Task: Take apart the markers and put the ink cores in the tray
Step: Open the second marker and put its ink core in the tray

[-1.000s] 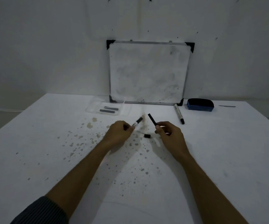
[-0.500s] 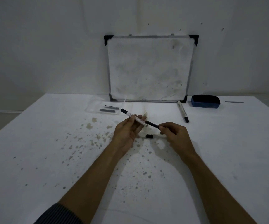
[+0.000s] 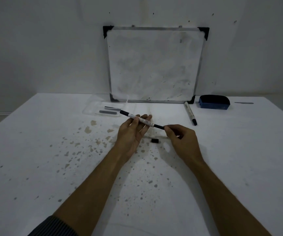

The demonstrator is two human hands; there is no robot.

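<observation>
Dim, bluish; soft shadows; wide-angle edge distortion

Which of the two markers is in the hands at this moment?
The marker at centre: left hand grips its white barrel, right hand pinches the dark end. The other marker lies untouched on the table, near the whiteboard.

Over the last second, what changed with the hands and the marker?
The hands came together: the dark core, held apart a second ago, now lines up with the marker, its end at the barrel. Both hands kept their grips. The cap, tray and second marker stayed put.
</observation>
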